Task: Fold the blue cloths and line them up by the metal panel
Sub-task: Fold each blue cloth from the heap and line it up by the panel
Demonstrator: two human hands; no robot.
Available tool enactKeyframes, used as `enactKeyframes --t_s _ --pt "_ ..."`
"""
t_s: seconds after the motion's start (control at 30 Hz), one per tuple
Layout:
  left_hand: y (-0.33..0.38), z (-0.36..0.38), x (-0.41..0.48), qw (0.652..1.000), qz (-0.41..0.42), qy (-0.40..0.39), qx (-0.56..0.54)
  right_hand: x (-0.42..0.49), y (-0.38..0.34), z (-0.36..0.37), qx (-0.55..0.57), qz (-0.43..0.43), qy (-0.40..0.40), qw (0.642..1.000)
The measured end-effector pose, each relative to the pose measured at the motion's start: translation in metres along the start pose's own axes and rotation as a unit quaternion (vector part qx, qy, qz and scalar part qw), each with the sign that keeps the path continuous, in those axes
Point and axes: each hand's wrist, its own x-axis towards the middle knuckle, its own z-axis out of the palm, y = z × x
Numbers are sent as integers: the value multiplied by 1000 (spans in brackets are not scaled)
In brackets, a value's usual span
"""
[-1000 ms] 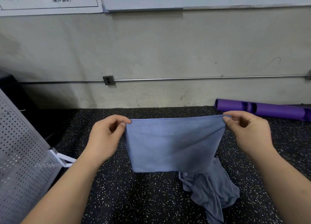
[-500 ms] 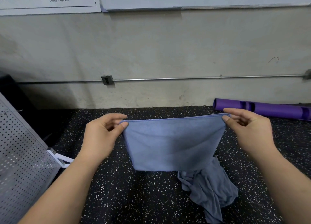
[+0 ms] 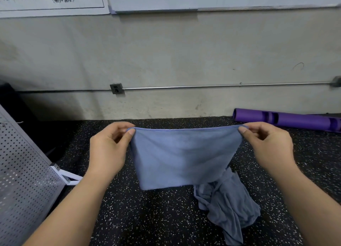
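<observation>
Two hands hold one blue cloth [image 3: 184, 157] up in the air over a black speckled floor [image 3: 147, 218]. The left hand [image 3: 108, 149] pinches the cloth's top left corner between thumb and forefinger, the other fingers curled loosely behind. The right hand [image 3: 269, 146] pinches the top right corner the same way, thumb in front and fingers bent behind the edge. Between them the top hem runs nearly straight, with a slight sag in the middle. The cloth hangs down from that hem as a smooth sheet, narrower at the bottom than at the top, and its lower edge sits above the floor; whether it is a single layer or doubled cannot be told. A second blue cloth [image 3: 227, 208] lies crumpled on the floor at the near right, partly behind the lower right corner of the hanging one. At the left edge stands a perforated metal panel [image 3: 22, 181], tilted, with a white bracket foot [image 3: 68, 177] at its base, well apart from both cloths. Far right, a purple roll [image 3: 287, 119] lies against the foot of a pale wall [image 3: 175, 51]. A thin metal conduit [image 3: 221, 87] runs along the wall from a small outlet box [image 3: 116, 88], and whiteboards [image 3: 51, 0] hang above.
</observation>
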Motion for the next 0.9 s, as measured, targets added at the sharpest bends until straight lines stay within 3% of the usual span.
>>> enactKeyframes --t_s 0.1,0.27,0.33,0.4,0.5,0.6,0.67,0.8,0.9 --pt "-3 -3 3 1000 -15 18 -4 1 -6 0 91 1 7 996" --pt "2 2 -2 1000 4 13 5 2 -3 -2 142 37 -39 988" --pt "2 2 0 1000 -3 14 14 3 -4 -2 168 35 -19 985" --pt "-2 1 1 999 -8 8 32 4 -4 -3 156 28 -7 987" --pt "-4 3 1 999 -18 -9 39 -1 -5 1 143 24 -53 988" --pt "-1 3 3 1000 -28 -7 14 2 -2 -1 153 38 -11 987" --pt "0 1 4 999 -30 5 39 2 -3 -3 145 36 -34 988" --pt "5 1 0 996 -14 28 78 3 -2 -5 67 6 0 998" --pt "9 5 -4 991 11 31 129 4 0 -5 30 10 -31 999"
